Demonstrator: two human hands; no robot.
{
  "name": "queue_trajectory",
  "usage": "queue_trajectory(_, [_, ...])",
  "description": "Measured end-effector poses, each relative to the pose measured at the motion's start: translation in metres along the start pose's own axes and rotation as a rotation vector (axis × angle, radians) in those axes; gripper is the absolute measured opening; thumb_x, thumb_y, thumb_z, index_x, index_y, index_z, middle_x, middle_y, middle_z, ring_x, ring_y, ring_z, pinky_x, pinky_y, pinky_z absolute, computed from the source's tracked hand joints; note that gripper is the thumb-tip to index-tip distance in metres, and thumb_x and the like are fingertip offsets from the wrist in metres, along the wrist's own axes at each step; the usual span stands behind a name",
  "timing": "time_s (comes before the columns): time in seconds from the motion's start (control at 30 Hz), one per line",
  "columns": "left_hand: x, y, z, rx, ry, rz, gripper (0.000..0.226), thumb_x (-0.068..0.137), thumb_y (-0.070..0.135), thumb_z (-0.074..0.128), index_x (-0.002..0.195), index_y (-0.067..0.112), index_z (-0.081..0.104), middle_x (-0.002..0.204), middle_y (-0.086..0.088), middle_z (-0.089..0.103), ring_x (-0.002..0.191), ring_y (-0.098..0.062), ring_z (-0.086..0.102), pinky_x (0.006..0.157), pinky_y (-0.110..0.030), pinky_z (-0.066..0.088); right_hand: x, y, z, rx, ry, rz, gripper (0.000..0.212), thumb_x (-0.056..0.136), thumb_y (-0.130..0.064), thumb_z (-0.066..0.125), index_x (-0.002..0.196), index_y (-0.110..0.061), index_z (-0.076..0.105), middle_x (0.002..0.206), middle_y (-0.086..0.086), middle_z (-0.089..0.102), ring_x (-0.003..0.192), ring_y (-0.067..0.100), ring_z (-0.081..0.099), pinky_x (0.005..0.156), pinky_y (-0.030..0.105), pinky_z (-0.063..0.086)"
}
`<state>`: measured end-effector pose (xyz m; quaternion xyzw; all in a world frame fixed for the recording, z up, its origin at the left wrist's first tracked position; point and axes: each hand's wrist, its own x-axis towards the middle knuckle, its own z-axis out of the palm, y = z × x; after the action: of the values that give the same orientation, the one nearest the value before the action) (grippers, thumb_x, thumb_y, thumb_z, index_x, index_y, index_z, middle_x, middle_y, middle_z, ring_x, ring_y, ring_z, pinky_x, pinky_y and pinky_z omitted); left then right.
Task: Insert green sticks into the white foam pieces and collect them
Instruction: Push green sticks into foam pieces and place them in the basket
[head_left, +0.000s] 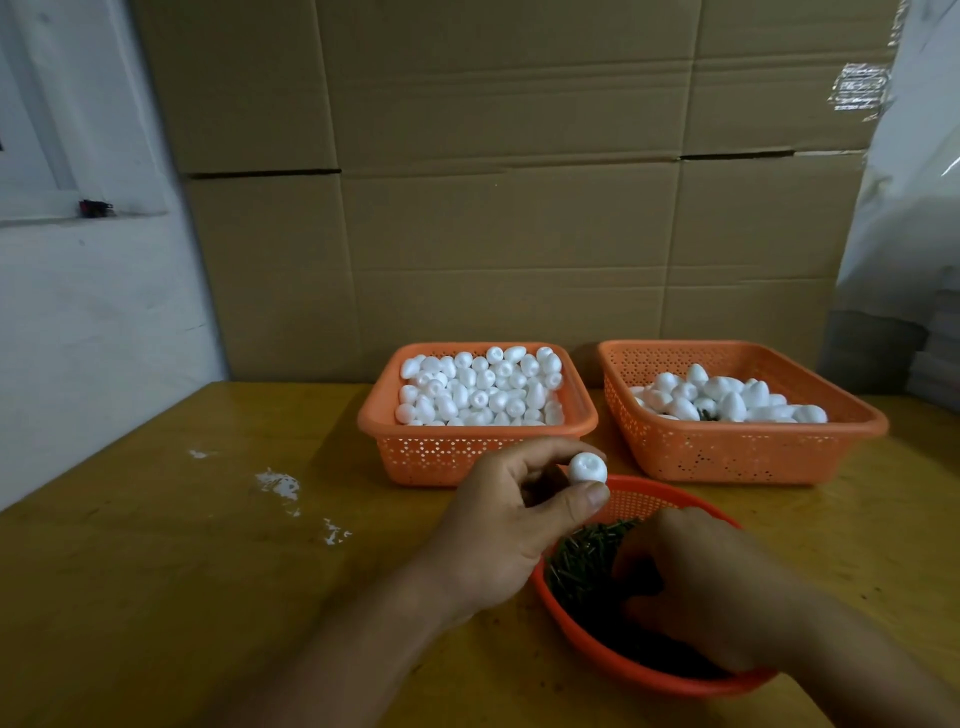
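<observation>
Left hand (511, 525): our grip is a thumb-and-forefinger pinch on one white foam piece (587, 468), held up over the far rim of the round orange basket (582, 631). Foam piece sits at the hand's 1 o'clock, dimpled end facing us.

Right hand (696, 582): down inside the round basket, fingers curled into the pile of green sticks (582, 564). Fingertips are hidden in shadow, so we cannot tell whether that grip has a stick or not.

Round basket is nearest us, at roughly 5 o'clock from frame centre, on the yellow-brown tabletop (182, 597). Sticks fill its left part; the right part is covered by the hand.

Outward from there:
- left square basket (441, 454) at 12 o'clock of the left hand, heaped nearly full of plain foam pieces (480, 389).
- right square basket (737, 447) at 1 o'clock of the round basket, just beside the left one, not touching. Holds a lower pile of foam pieces (727, 397) with a bit of green showing among them.
- white scuffs (278, 483) on the tabletop at 9 o'clock of the left hand.
- cardboard sheets (493, 182) stand behind both square baskets; white wall (93, 322) at 9 o'clock, clear plastic sheeting (904, 208) at 3 o'clock.
</observation>
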<state>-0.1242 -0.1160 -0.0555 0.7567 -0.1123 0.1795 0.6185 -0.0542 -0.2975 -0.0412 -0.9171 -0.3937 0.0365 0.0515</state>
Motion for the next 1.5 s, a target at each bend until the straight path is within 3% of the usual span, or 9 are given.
queue_trajectory(0.2, [0.0, -0.003, 0.002, 0.022, 0.077, 0.02, 0.02, 0.09, 0.02, 0.073, 0.109, 0.015, 0.072, 0.09, 0.009, 0.069, 0.081, -0.001, 0.063, 0.068, -0.019, 0.051, 0.003, 0.008, -0.001, 0.14, 0.028, 0.046, 0.013, 0.083, -0.042, 0.077, 0.096, -0.042, 0.075, 0.092, -0.021, 0.069, 0.083, -0.002, 0.064, 0.076, 0.019, 0.055])
queue_trajectory(0.33, [-0.001, -0.003, 0.004, -0.003, 0.094, 0.003, 0.024, 0.087, 0.024, 0.071, 0.11, 0.017, 0.072, 0.091, 0.002, 0.07, 0.08, -0.013, 0.064, 0.065, -0.024, 0.052, 0.003, 0.011, -0.005, 0.273, 0.073, 0.068, 0.005, 0.08, -0.039, 0.081, 0.083, -0.038, 0.077, 0.081, -0.014, 0.072, 0.074, 0.001, 0.067, 0.069, 0.024, 0.058])
queue_trajectory(0.47, [-0.001, -0.003, 0.004, -0.008, 0.101, -0.012, 0.023, 0.087, 0.028, 0.071, 0.107, 0.018, 0.066, 0.09, -0.002, 0.073, 0.074, -0.008, 0.064, 0.065, -0.019, 0.049, 0.001, 0.015, -0.009, 0.438, 0.136, 0.018, 0.009, 0.082, -0.037, 0.08, 0.077, -0.032, 0.075, 0.076, -0.013, 0.073, 0.066, 0.001, 0.066, 0.055, 0.02, 0.052])
queue_trajectory(0.6, [-0.001, -0.003, 0.004, -0.046, 0.115, -0.045, 0.021, 0.086, 0.026, 0.071, 0.1, 0.016, 0.059, 0.083, -0.006, 0.073, 0.068, -0.008, 0.061, 0.061, -0.018, 0.047, 0.0, 0.011, -0.013, 0.816, 0.324, -0.023, 0.022, 0.077, -0.038, 0.073, 0.077, -0.016, 0.071, 0.062, 0.004, 0.069, 0.047, 0.012, 0.056, 0.044, 0.02, 0.044])
queue_trajectory(0.7, [0.0, -0.001, 0.005, -0.168, 0.119, -0.102, 0.017, 0.084, 0.025, 0.068, 0.098, 0.015, 0.066, 0.075, -0.002, 0.066, 0.064, -0.012, 0.055, 0.056, -0.021, 0.044, -0.001, 0.009, -0.016, 1.157, 0.454, -0.058, 0.02, 0.071, -0.027, 0.072, 0.074, -0.007, 0.072, 0.062, 0.013, 0.07, 0.05, 0.02, 0.063, 0.049, 0.02, 0.052])
queue_trajectory(0.87, [-0.001, 0.004, 0.007, -0.333, 0.078, -0.185, 0.016, 0.083, 0.025, 0.063, 0.091, 0.019, 0.075, 0.073, 0.001, 0.054, 0.064, -0.009, 0.049, 0.055, -0.021, 0.04, 0.001, 0.002, -0.016, 1.44, 0.462, -0.104, 0.018, 0.066, -0.007, 0.074, 0.081, 0.0, 0.07, 0.074, 0.024, 0.073, 0.063, 0.024, 0.073, 0.057, 0.023, 0.059])
queue_trajectory(1.17, [-0.001, 0.007, 0.007, -0.352, 0.086, -0.199, 0.016, 0.083, 0.027, 0.063, 0.087, 0.015, 0.073, 0.068, -0.001, 0.053, 0.058, -0.01, 0.047, 0.053, -0.022, 0.037, 0.0, -0.004, -0.012, 1.383, 0.426, -0.102, 0.023, 0.064, -0.01, 0.076, 0.084, 0.0, 0.071, 0.076, 0.022, 0.075, 0.07, 0.027, 0.075, 0.061, 0.024, 0.061])
queue_trajectory(1.37, [-0.003, 0.007, 0.008, -0.328, 0.071, -0.176, 0.016, 0.084, 0.028, 0.064, 0.086, 0.016, 0.074, 0.067, 0.0, 0.051, 0.057, -0.01, 0.045, 0.052, -0.021, 0.037, -0.003, -0.008, -0.011, 1.225, 0.435, -0.15, 0.02, 0.068, -0.025, 0.075, 0.087, -0.023, 0.081, 0.079, 0.01, 0.078, 0.07, 0.022, 0.075, 0.062, 0.024, 0.06])
queue_trajectory(1.5, [-0.002, 0.008, 0.007, -0.329, 0.064, -0.175, 0.017, 0.085, 0.027, 0.065, 0.087, 0.013, 0.074, 0.067, -0.001, 0.051, 0.056, -0.011, 0.045, 0.051, -0.021, 0.037, -0.004, -0.009, -0.012, 1.155, 0.454, -0.153, 0.018, 0.069, -0.033, 0.075, 0.084, -0.024, 0.079, 0.073, 0.01, 0.076, 0.061, 0.022, 0.072, 0.054, 0.024, 0.057])
